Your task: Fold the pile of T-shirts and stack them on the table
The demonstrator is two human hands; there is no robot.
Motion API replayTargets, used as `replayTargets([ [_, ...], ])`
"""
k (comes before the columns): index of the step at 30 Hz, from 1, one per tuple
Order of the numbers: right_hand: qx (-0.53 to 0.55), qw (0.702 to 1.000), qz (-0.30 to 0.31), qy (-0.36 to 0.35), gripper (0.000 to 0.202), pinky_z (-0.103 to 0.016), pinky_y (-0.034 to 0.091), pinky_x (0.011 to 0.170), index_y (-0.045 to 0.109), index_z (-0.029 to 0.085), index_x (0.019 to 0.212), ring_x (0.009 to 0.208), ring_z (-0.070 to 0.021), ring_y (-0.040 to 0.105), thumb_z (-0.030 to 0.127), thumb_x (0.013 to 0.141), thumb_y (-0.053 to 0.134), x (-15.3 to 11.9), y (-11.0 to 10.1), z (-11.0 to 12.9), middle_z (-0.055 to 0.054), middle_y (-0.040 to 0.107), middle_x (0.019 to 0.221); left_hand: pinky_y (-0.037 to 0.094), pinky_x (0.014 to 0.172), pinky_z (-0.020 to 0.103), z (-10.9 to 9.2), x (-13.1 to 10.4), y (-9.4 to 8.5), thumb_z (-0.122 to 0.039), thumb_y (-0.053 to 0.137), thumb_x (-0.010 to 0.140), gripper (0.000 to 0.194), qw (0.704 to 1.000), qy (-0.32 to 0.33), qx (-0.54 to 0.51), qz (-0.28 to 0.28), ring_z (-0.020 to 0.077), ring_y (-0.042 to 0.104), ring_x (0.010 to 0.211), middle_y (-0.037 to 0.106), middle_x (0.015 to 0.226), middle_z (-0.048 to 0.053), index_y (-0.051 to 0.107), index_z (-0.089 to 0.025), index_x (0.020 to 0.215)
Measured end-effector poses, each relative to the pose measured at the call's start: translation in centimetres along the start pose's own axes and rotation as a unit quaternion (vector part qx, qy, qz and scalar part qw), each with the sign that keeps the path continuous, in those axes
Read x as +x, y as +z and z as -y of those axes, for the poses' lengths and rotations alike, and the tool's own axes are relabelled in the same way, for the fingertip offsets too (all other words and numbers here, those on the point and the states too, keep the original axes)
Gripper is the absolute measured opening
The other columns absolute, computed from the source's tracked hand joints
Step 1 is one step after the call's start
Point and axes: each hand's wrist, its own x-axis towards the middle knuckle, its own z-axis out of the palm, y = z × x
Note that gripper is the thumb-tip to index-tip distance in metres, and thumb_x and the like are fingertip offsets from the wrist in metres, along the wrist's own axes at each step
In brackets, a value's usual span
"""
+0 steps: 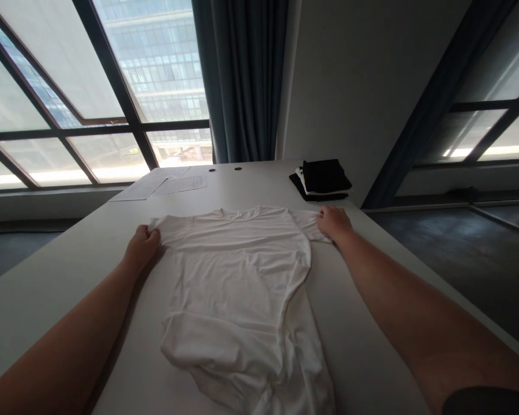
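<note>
A white T-shirt (237, 276) lies spread on the white table, its neckline toward the far side. The lower part is rumpled and folded over on itself, with the hem bunched near me. My left hand (142, 248) is closed on the end of the left sleeve, and my right hand (335, 223) pinches the end of the right sleeve. Both arms are stretched out, so the sleeves are drawn sideways. Creases run across the chest and along the right side.
A stack of folded black and white clothes (324, 177) sits at the table's far right corner. Sheets of paper (155, 184) lie at the far left. Two cable holes are near the back edge of the table (259, 173). Windows and a dark curtain (242, 80) stand behind.
</note>
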Motion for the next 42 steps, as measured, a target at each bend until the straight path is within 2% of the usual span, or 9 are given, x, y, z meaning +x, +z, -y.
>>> replayTargets([
  [5,0.129,0.989,-0.040,0.058,0.041,-0.045,0.053,0.090,0.060,0.019,0.133,0.100,-0.0354,0.068,0.036,0.096,0.053,0.4,-0.6,0.2,-0.016,0.074,0.107,0.053,0.062,0.029,0.3,0.3,0.4,-0.042,0.068,0.085,0.048,0.952,-0.057,-0.298,0.027,0.0203,0.066,0.069,0.069,0.081,0.000,0.050,-0.020,0.123],
  [9,0.259,0.960,-0.037,0.095,0.062,-0.040,0.056,0.085,0.052,0.022,0.141,0.098,-0.0306,0.068,0.033,0.083,0.069,0.8,-0.7,-0.6,-0.013,0.070,0.117,0.056,0.063,0.026,0.0,0.2,0.3,-0.036,0.078,0.079,0.070,0.911,-0.060,-0.406,0.048,0.0161,0.067,0.073,0.070,0.095,0.001,0.044,-0.023,0.139],
  [14,0.391,0.903,0.121,0.131,0.080,-0.035,0.060,0.070,0.041,0.023,0.155,0.084,-0.0251,0.072,0.023,0.081,0.073,0.6,-2.5,-1.7,-0.011,0.072,0.110,0.053,0.055,0.022,-0.2,0.3,0.0,-0.040,0.089,0.063,0.090,0.883,-0.016,-0.449,0.136,0.0084,0.058,0.057,0.061,0.089,-0.005,0.050,-0.028,0.144],
  [19,0.340,0.888,0.290,0.105,0.085,-0.038,0.063,0.063,0.046,0.025,0.155,0.064,-0.0216,0.069,0.016,0.078,0.081,0.6,-4.5,-2.5,-0.003,0.071,0.081,0.042,0.051,0.022,-0.3,0.1,0.2,-0.055,0.079,0.068,0.069,0.935,0.031,-0.329,0.127,0.0081,0.045,0.053,0.055,0.077,-0.007,0.065,-0.022,0.127],
  [22,0.307,0.917,0.238,0.085,0.067,-0.036,0.064,0.066,0.062,0.021,0.140,0.067,-0.0204,0.069,0.012,0.076,0.081,1.0,-4.5,-1.9,-0.004,0.071,0.084,0.041,0.055,0.025,-0.4,-0.1,0.0,-0.052,0.068,0.073,0.049,0.976,0.050,-0.201,0.074,0.0131,0.048,0.058,0.059,0.071,-0.004,0.072,-0.021,0.111],
  [26,0.272,0.947,0.140,0.097,0.042,-0.037,0.063,0.071,0.071,0.019,0.121,0.080,-0.0232,0.071,0.012,0.080,0.071,1.4,-3.5,-0.5,-0.010,0.073,0.102,0.045,0.064,0.028,-0.4,-0.3,-0.2,-0.044,0.062,0.073,0.035,0.993,0.048,-0.106,0.034,0.0201,0.060,0.072,0.067,0.076,0.000,0.074,-0.022,0.098],
  [32,0.229,0.965,0.096,0.084,0.034,-0.036,0.059,0.071,0.074,0.020,0.111,0.080,-0.0247,0.070,0.013,0.080,0.061,1.1,-2.9,0.2,-0.009,0.074,0.097,0.049,0.061,0.027,-0.5,-0.5,0.7,-0.037,0.066,0.070,0.060,0.988,-0.032,-0.150,0.000,0.0177,0.063,0.070,0.072,0.108,0.007,0.062,-0.019,0.127],
  [37,0.168,0.985,0.009,-0.029,0.029,-0.035,0.056,0.084,0.073,0.020,0.102,0.087,-0.0252,0.069,0.008,0.080,0.058,0.3,-3.7,2.4,-0.009,0.075,0.099,0.054,0.065,0.027,-0.4,-0.5,1.1,-0.037,0.069,0.072,0.060,0.983,-0.030,-0.183,-0.012,0.0199,0.067,0.085,0.065,0.131,0.013,0.060,-0.018,0.129],
  [42,0.227,0.951,0.007,-0.210,0.031,-0.035,0.055,0.097,0.074,0.023,0.113,0.101,-0.0231,0.070,0.012,0.088,0.059,-3.0,-4.3,7.3,-0.008,0.074,0.119,0.060,0.080,0.033,-0.4,-0.4,0.9,-0.038,0.069,0.076,0.053,0.993,0.006,-0.113,-0.022,0.0194,0.065,0.081,0.064,0.118,0.010,0.064,-0.017,0.124],
])
